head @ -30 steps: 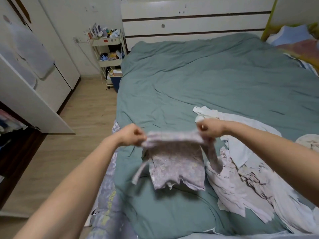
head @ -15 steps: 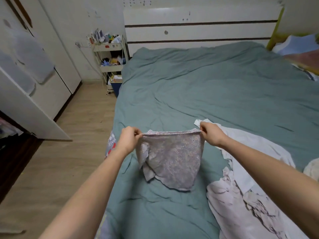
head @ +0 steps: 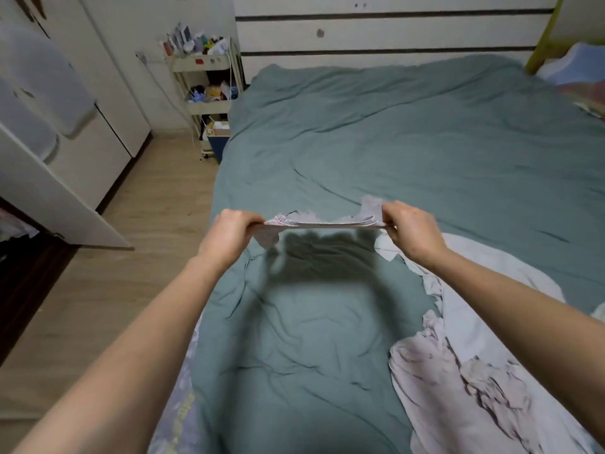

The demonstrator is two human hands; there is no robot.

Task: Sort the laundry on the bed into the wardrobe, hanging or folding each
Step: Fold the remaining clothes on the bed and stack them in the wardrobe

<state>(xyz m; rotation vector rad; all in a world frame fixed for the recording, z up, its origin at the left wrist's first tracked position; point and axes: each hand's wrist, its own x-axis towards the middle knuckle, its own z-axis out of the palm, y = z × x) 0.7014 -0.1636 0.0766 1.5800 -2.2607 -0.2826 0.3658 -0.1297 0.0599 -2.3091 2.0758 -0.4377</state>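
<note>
Garment (head: pixel 322 222) now flipped up flat, stretched above bed (head: pixel 425 142); half second ago it hung down. Left hand (head: pixel 229 234) and right hand (head: pixel 411 229) pinch its corners. Folding starts, I think.

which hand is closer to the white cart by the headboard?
Left. The left hand grips the patterned garment at the bed's floor-side edge, the side the white cart stands on. The right hand grips the garment's other end, further across the bed.
</note>
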